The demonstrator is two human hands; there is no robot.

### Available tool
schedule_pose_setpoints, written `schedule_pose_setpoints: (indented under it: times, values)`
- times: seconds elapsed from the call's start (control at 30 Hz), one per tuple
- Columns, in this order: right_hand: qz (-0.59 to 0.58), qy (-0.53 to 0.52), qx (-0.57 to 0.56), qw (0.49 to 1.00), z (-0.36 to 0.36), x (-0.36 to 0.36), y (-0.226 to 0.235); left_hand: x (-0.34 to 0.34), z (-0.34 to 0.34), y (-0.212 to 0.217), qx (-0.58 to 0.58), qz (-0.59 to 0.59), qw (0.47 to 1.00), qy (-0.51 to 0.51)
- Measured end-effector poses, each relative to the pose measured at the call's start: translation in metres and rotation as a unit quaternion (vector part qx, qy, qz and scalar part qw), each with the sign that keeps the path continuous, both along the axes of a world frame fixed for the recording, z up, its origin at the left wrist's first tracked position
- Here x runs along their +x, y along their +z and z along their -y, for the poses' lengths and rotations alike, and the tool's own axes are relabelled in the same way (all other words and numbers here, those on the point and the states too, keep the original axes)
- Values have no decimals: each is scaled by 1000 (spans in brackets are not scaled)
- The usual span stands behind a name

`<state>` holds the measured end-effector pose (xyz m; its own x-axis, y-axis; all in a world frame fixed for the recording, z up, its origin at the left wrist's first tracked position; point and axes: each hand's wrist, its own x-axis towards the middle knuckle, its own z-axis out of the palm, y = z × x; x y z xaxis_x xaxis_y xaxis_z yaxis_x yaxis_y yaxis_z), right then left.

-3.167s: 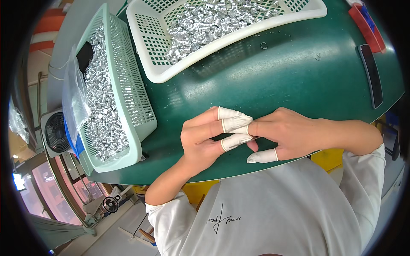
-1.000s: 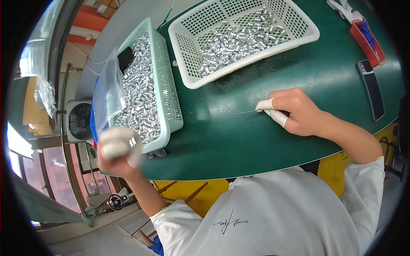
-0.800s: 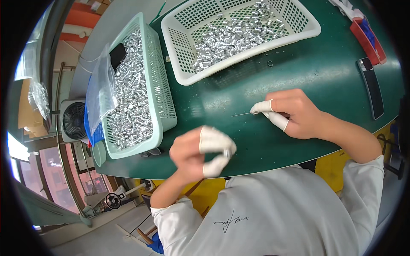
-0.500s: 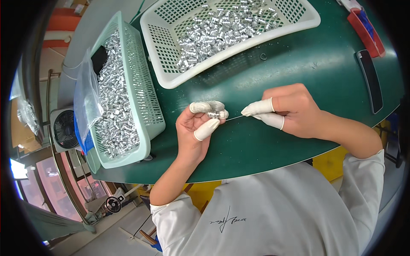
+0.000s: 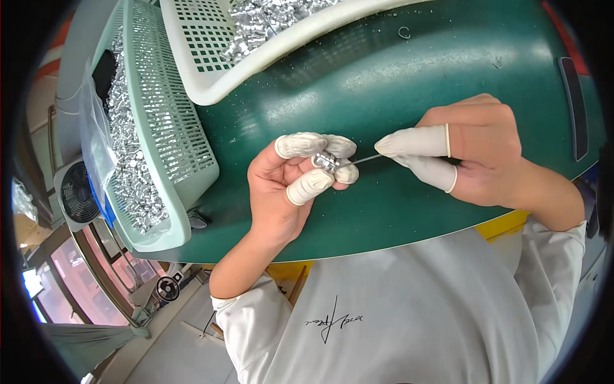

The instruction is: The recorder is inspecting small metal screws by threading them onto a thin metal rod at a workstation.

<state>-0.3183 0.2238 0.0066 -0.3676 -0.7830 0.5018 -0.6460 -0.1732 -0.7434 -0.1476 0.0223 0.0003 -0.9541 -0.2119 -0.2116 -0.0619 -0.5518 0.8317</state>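
Observation:
My left hand (image 5: 288,182) pinches a small silver metal part (image 5: 325,160) between fingertips that wear white finger cots. My right hand (image 5: 470,150), also with cots on its thumb and forefinger, holds a thin metal wire (image 5: 362,159) whose tip meets the part. Both hands hover over the green table (image 5: 396,77), close together near its front edge. A pale green basket (image 5: 169,134) full of small silver parts stands to the left. A white basket (image 5: 256,57) of the same parts stands behind the hands.
A clear plastic bag (image 5: 96,147) hangs at the green basket's left side. A small fan (image 5: 78,194) sits below the table at the left. A dark flat tool (image 5: 575,105) lies at the table's right edge.
My left hand went out to the green basket at the left and came back with a silver part. It now meets the wire held by my right hand, which has barely moved.

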Motion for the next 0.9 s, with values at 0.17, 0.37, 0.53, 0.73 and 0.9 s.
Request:
schedule_pose_setpoints:
  times: [0.17,0.37,0.53,0.73,0.9]
  values:
    - [-42,-12,24,999,-2,-3,3,4,10,-10,23,-78,997,-8]
    - [-80,-4,25,996,-5,-3,2,0,8,-7,-1,-102,995,-19]
    - [-144,13,35,989,-11,-4,2,-1,8,-7,-13,-119,992,-34]
    - [-189,10,49,981,-13,-1,3,-2,2,3,-142,-85,986,-5]
    - [-129,-22,6,991,-10,12,-5,-6,-6,8,-462,-122,878,-16]
